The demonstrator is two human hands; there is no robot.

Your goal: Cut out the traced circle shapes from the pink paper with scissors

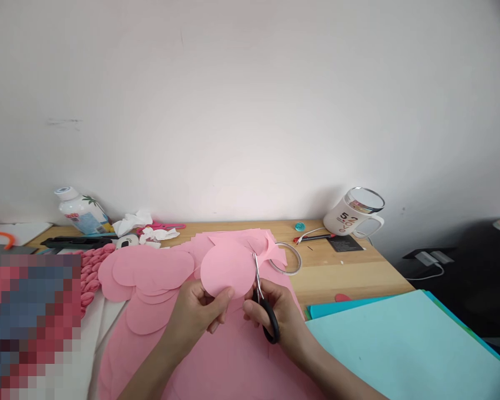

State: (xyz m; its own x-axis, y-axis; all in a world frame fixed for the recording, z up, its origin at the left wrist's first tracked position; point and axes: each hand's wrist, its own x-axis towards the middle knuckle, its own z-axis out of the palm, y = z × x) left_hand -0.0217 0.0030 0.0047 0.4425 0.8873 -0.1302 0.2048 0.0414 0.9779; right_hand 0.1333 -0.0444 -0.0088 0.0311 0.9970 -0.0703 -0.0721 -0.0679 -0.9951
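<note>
Between thumb and fingers my left hand [204,311] pinches a round piece of pink paper [227,266], held up over a pink paper stack. My right hand [277,311] grips black-handled scissors [259,297], fingers through the loops. The blades point up and lie along the right edge of the round piece. A curled pink offcut [270,247] shows just beyond the blade tips. Several cut pink rounds [150,266] overlap in a pile left of my hands. Large pink sheets [233,355] lie beneath both hands.
A roll of tape [291,258] lies right of the pink sheets. Farther right stand a white mug [352,214] and light-blue paper sheets [400,339]. At the back left are a white bottle [81,211], crumpled tissue [133,221] and pink scissors [164,226]. The wall rises behind.
</note>
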